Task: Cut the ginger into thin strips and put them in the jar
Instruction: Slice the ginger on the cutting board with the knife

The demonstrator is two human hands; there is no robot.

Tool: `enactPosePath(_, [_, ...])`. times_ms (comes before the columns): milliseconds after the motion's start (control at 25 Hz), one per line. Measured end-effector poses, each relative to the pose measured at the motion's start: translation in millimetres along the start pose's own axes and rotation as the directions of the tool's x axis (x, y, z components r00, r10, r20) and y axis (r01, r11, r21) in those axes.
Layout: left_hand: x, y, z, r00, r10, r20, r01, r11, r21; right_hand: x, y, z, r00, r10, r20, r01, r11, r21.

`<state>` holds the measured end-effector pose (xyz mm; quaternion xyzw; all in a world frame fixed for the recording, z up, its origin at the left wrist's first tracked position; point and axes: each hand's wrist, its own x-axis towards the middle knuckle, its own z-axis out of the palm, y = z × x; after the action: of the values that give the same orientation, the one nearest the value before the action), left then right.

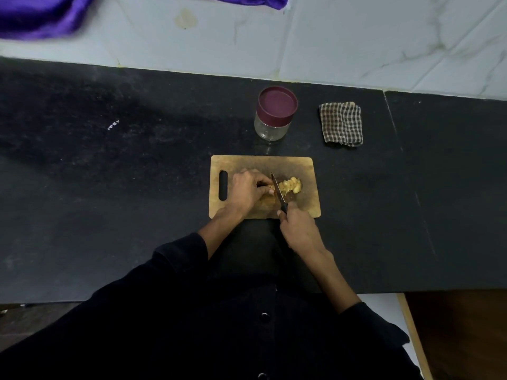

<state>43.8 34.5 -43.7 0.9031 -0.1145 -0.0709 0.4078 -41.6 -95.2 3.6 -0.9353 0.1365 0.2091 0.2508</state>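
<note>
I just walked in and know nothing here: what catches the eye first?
Two hands at a wooden cutting board: the left hand steadies the ginger, the right hand grips a knife. Behind stands a jar, its maroon lid on, beside a checked cloth.

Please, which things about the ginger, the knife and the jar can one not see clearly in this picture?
- Uncut ginger: head view, mostly hidden under the left hand.
- Cut pieces: too small to tell slices from strips.
- Knife: handle hidden inside the right hand.
- Jar: lid on; glass too small and dim to judge contents.
</note>
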Motion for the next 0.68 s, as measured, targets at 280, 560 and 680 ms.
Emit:
enactPosePath(280, [0.1, -0.1, 1.9, 1.0, 0.002, -0.023, -0.002, 1.0, -0.014, 0.8, -2.9, 4.0, 1.0, 0.009, -0.019, -0.01, 0.999, -0.042])
enactPosePath(560, [0.9, 2.2, -0.4, 1.0, 0.0, -0.028, -0.001, 0.999, -0.035, 2.0, -8.1, 3.0, 0.999, 0.038, -0.01, -0.038, 0.998, -0.058])
enactPosePath(680, [1.0, 0.6, 0.6, 1.0, 0.008, -0.014, -0.009, 1.0, -0.012, 4.9, -12.0, -0.5, 0.999, 0.043, -0.004, -0.043, 0.997, -0.063])
